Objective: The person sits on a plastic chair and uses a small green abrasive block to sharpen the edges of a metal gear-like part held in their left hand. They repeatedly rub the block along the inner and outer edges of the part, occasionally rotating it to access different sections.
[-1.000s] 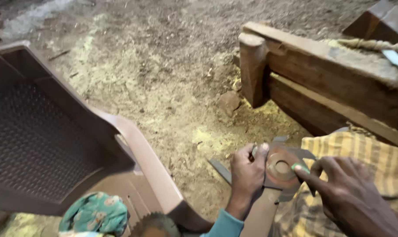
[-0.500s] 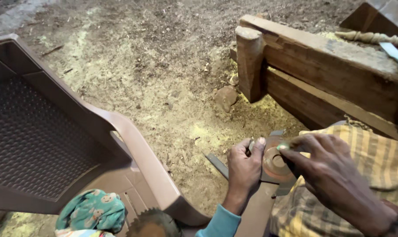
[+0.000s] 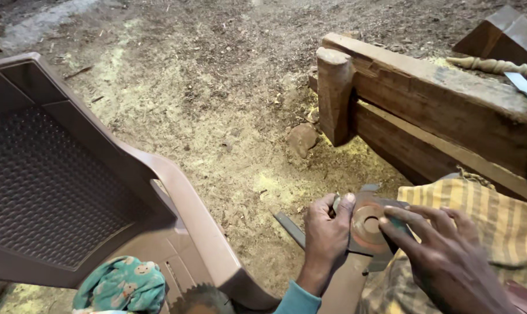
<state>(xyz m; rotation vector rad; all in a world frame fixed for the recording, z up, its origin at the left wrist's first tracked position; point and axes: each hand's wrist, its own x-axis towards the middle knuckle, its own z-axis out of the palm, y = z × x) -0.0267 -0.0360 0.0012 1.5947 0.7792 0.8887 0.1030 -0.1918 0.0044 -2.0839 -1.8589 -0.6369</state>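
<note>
My left hand (image 3: 326, 235) grips the left edge of a round, rusty metal disc with teeth, a cutter blade (image 3: 365, 227), low in the head view. My right hand (image 3: 449, 261) rests its fingertips on the disc's centre ring from the right. A flat metal bar (image 3: 291, 228) sticks out to the left below the disc. The disc sits over my lap, which is covered by a yellow striped cloth (image 3: 496, 224).
A brown plastic chair (image 3: 89, 192) fills the left, with a teal patterned cloth (image 3: 123, 288) on its seat. A heavy wooden beam frame (image 3: 426, 110) lies at the right, with a chisel (image 3: 525, 87) on top. Sawdust-strewn ground (image 3: 217, 104) and a stone (image 3: 302, 139) lie between.
My right hand slid off the disc's right edge onto its centre ring. The left hand kept its hold, and the view shifted slightly.
</note>
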